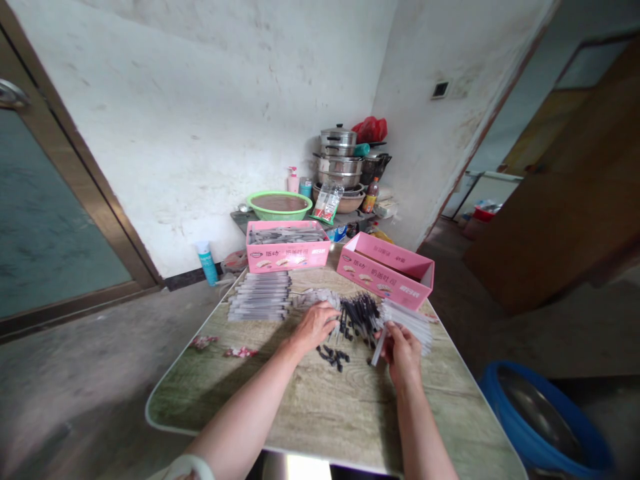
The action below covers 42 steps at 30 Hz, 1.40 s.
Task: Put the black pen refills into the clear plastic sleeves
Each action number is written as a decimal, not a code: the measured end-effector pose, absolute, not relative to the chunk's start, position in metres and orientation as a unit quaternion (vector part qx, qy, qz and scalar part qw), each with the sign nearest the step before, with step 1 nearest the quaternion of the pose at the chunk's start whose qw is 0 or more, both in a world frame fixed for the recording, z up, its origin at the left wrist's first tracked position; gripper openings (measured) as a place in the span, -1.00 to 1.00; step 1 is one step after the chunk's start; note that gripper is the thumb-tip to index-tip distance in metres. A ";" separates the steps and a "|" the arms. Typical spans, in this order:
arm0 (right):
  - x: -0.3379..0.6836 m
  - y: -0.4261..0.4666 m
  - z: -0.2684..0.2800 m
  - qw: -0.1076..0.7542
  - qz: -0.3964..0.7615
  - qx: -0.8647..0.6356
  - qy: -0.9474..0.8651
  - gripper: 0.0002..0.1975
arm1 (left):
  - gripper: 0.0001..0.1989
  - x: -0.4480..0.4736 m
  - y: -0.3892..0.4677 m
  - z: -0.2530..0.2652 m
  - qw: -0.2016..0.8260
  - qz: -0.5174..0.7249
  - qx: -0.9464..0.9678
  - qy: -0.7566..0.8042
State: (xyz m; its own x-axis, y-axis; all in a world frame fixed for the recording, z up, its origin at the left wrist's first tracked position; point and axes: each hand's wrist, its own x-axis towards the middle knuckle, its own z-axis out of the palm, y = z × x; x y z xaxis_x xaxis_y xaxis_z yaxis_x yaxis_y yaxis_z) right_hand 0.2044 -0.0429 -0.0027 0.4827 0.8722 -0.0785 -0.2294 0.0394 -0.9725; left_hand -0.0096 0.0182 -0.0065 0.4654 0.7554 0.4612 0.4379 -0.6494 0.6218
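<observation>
My right hand (pixel 404 350) is closed on a translucent pen barrel (pixel 381 343), which slants down toward the table. Beside it lies a stack of similar clear barrels (pixel 411 321). My left hand (pixel 317 325) has its fingers curled together at the edge of a heap of small whitish pieces (pixel 317 297); what they pinch, if anything, is hidden. Between the hands spreads a pile of thin dark pen parts (pixel 363 312). Several small black caps (pixel 334 358) lie loose nearer to me. Assembled-looking pens (pixel 260 297) are lined up in rows at the left.
A pink box (pixel 289 257) filled with pens stands at the table's back left, another pink box (pixel 385 277) at the back right. Behind are a green basin (pixel 280 213) and stacked steel pots (pixel 340 163). A blue tub (pixel 545 420) sits on the floor at right.
</observation>
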 end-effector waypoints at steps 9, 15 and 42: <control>0.197 -0.039 -0.006 0.671 0.442 -0.514 -0.300 -0.59 | -0.82 0.011 0.016 -0.006 0.096 0.215 0.893 0.384; 0.193 -0.040 -0.006 0.680 0.443 -0.499 -0.304 -0.63 | -0.89 0.012 0.012 -0.005 0.094 0.262 0.880 0.385; 0.191 -0.038 -0.012 0.694 0.454 -0.461 -0.316 -0.68 | -0.79 -0.025 0.025 -0.005 0.134 0.327 0.801 0.484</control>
State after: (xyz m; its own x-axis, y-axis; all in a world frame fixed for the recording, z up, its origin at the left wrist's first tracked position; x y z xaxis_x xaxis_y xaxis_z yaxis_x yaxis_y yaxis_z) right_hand 0.1912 -0.0380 -0.0124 0.3876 0.9216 0.0192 -0.3384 0.1616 -0.9270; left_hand -0.0249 0.0250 -0.0054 0.3182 0.8625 0.3934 0.6870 -0.4958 0.5312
